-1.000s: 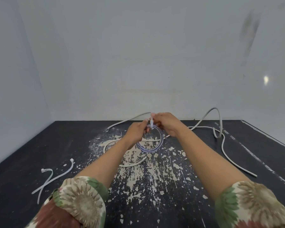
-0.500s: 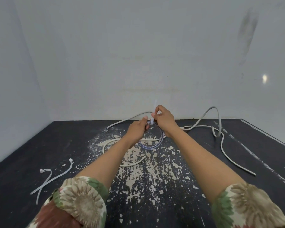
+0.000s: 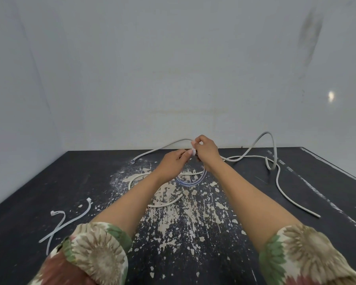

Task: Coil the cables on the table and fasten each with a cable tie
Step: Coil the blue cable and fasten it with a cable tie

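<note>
A thin clear-and-blue cable coil (image 3: 190, 181) hangs from my hands just above the black table (image 3: 49, 186). My left hand (image 3: 173, 162) pinches the top of the coil, where the white head of a cable tie (image 3: 192, 151) shows. My right hand (image 3: 206, 150) pinches the tie's tail just above it. A long grey cable (image 3: 275, 171) lies loose across the back and right of the table. A cream cable (image 3: 164, 204) curves under my left forearm.
Two spare white cable ties (image 3: 60, 223) lie crossed at the front left of the table. White walls close the table at the back and left. Worn pale patches cover the table's middle.
My right hand pulled the tie's tail up and has come back down toward the coil. The coil stays hanging from my left hand.
</note>
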Motion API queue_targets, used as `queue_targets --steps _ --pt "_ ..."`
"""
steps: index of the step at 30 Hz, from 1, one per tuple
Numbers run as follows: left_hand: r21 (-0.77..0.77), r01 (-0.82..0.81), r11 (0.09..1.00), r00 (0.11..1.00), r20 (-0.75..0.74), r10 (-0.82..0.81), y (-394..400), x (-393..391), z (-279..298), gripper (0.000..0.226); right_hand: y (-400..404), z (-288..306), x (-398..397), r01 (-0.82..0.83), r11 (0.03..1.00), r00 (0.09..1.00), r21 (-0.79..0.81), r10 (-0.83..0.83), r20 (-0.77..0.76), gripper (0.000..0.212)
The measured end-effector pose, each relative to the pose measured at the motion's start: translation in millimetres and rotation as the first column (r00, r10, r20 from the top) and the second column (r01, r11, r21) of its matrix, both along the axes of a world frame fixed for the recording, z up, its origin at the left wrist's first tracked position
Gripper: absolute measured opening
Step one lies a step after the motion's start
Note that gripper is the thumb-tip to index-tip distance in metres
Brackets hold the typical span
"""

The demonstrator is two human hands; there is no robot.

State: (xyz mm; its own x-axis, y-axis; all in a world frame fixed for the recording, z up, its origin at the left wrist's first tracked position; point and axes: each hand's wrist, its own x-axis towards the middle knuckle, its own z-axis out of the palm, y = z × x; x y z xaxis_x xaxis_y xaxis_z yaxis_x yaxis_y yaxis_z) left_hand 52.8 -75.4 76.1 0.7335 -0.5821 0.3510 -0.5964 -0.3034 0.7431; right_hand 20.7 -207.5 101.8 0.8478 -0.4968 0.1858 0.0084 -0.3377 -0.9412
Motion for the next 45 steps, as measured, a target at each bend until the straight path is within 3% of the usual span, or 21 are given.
queue_targets --steps 3,6,9,12,13,18,22,25,27,29,32,34,37,40,45 --pt "-0.136 0.020 0.991 0.972 -0.230 -0.051 6 4 -5 0.039 -10 10 -11 -0.235 0.944 0.948 0.231 0.275 -0.158 0.042" --pt "-0.297 -0.103 0.949 0.914 -0.404 -0.027 11 10 -7 0.037 -22 7 -18 -0.401 0.891 0.834 0.213 0.452 -0.318 0.050" --pt "-0.282 -0.160 0.946 0.862 -0.507 -0.005 11 13 -2 0.044 -24 -3 -18 -0.447 0.869 0.840 0.212 0.489 -0.235 0.025" --pt "-0.378 -0.219 0.900 0.701 -0.702 -0.125 8 12 0 0.054 -19 -11 -15 -0.330 0.911 0.926 0.246 0.364 -0.104 0.016" --pt "-0.445 -0.239 0.863 0.667 -0.721 -0.187 7 11 -1 0.053 -17 -14 -13 -0.288 0.922 0.946 0.260 0.316 -0.071 0.016" --pt "-0.583 -0.314 0.749 0.673 -0.693 -0.258 -1 4 -9 0.034 -2 -30 -3 -0.185 0.881 0.983 0.434 0.164 0.086 0.025" --pt "-0.687 -0.435 0.582 0.584 -0.707 -0.398 -4 4 -10 0.037 13 -33 4 -0.271 0.656 0.961 0.704 0.140 0.239 0.031" --pt "-0.706 -0.479 0.522 0.534 -0.706 -0.466 0 9 -13 0.039 19 -35 4 -0.335 0.528 0.942 0.780 0.198 0.270 0.034" --pt "-0.719 -0.486 0.496 0.534 -0.694 -0.483 5 12 -15 0.041 23 -35 6 -0.344 0.519 0.939 0.783 0.212 0.273 0.034" --pt "-0.724 -0.499 0.476 0.539 -0.690 -0.483 12 17 -15 0.041 27 -35 10 -0.331 0.609 0.943 0.721 0.235 0.235 0.032" --pt "-0.702 -0.544 0.460 0.553 -0.712 -0.432 32 27 -16 0.034 34 -36 19 -0.304 0.854 0.949 0.423 0.309 0.059 0.025" --pt "-0.679 -0.569 0.464 0.582 -0.731 -0.356 52 37 -18 0.031 42 -39 32 -0.289 0.922 0.949 0.256 0.311 -0.050 0.023" --pt "-0.609 -0.558 0.564 0.646 -0.745 -0.166 87 56 -19 0.025 66 -44 60 -0.290 0.912 0.946 0.290 0.320 -0.060 0.027" --pt "-0.461 -0.603 0.651 0.675 -0.730 0.108 124 81 -24 0.011 104 -52 93 -0.285 0.925 0.947 0.251 0.312 -0.074 0.019" --pt "-0.389 -0.767 0.510 0.606 -0.702 0.375 186 129 -40 0.022 171 -67 148 -0.345 0.893 0.908 0.289 0.396 -0.140 0.024"
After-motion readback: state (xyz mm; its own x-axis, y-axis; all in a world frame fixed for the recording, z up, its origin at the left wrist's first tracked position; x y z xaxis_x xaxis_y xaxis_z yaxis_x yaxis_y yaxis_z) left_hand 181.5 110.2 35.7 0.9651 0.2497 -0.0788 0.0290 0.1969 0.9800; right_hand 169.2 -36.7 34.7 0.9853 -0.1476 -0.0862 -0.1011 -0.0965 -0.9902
